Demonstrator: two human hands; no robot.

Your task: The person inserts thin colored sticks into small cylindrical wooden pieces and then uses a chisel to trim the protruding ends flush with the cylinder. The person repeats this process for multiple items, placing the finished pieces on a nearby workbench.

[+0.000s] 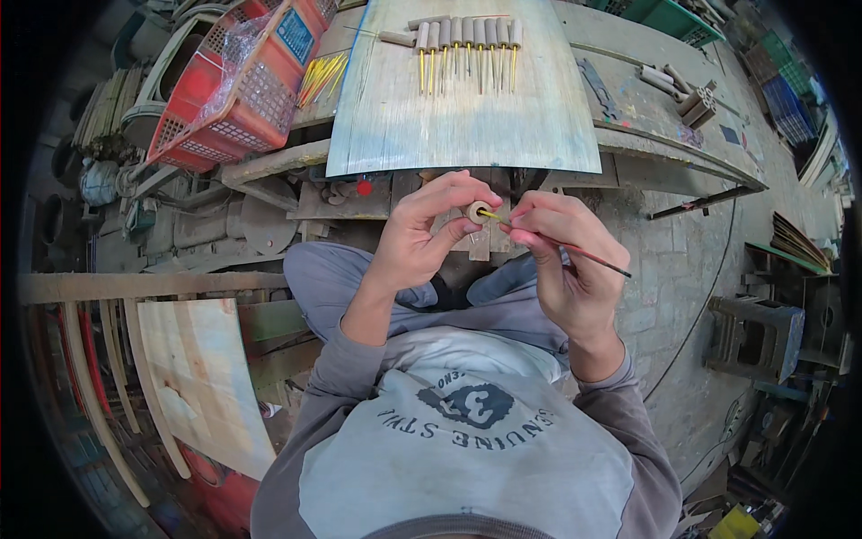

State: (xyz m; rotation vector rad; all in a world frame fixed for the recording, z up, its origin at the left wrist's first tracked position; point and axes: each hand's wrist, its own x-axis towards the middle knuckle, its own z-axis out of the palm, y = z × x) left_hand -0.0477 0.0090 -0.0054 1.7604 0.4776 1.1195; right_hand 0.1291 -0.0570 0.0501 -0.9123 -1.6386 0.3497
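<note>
Above my lap, my left hand (415, 232) pinches a short beige tube (477, 212), its round end turned toward me. A thin yellow stick (490, 215) sticks out of the tube's hole toward the right. My right hand (573, 260) is closed on a slim red-and-black stick (593, 258), like a fine paintbrush handle. Its tip is hidden by my fingers, close to the yellow stick's end. Ahead, on a pale board (386, 135), several similar beige tubes (456, 34) lie in a row, with yellow sticks pointing toward me.
A red plastic basket (256, 103) stands at the far left, beside a bundle of thin yellow and red sticks (321, 79). More tubes (696, 106) and a flat metal tool (595, 85) lie on the right bench. A stool (754, 337) stands right; a wooden rail (153, 287) runs left.
</note>
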